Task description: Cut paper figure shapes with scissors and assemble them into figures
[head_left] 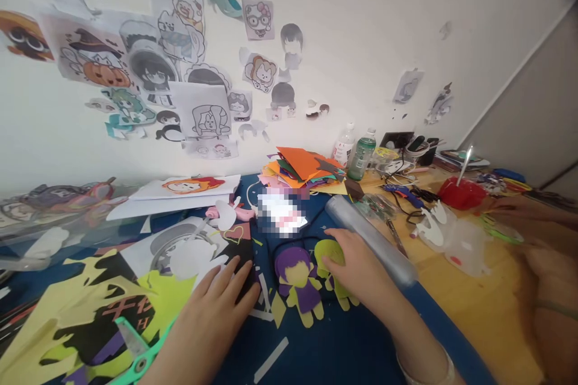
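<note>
My left hand [217, 307] lies palm down with its fingers spread over dark paper and white scraps. Under its wrist are teal-handled scissors [141, 364], blades parted. Between my hands a felt-like doll cutout [301, 289] with purple hair and a purple dress lies flat. My right hand [361, 267] rests over a second, yellow-green doll cutout [332, 249], its thumb and index finger apart on the upper part. That hand hides some of this cutout. White paper strips [271, 360] lie on the blue mat [343, 349].
Yellow and black offcuts [90, 313] cover the left side. Behind the dolls are a blurred bright phone-like object [282, 213], a clear film roll [370, 240], stacked coloured sheets [302, 168] and bottles [362, 153]. Another person's hand [537, 258] is at right, near a red container [460, 192].
</note>
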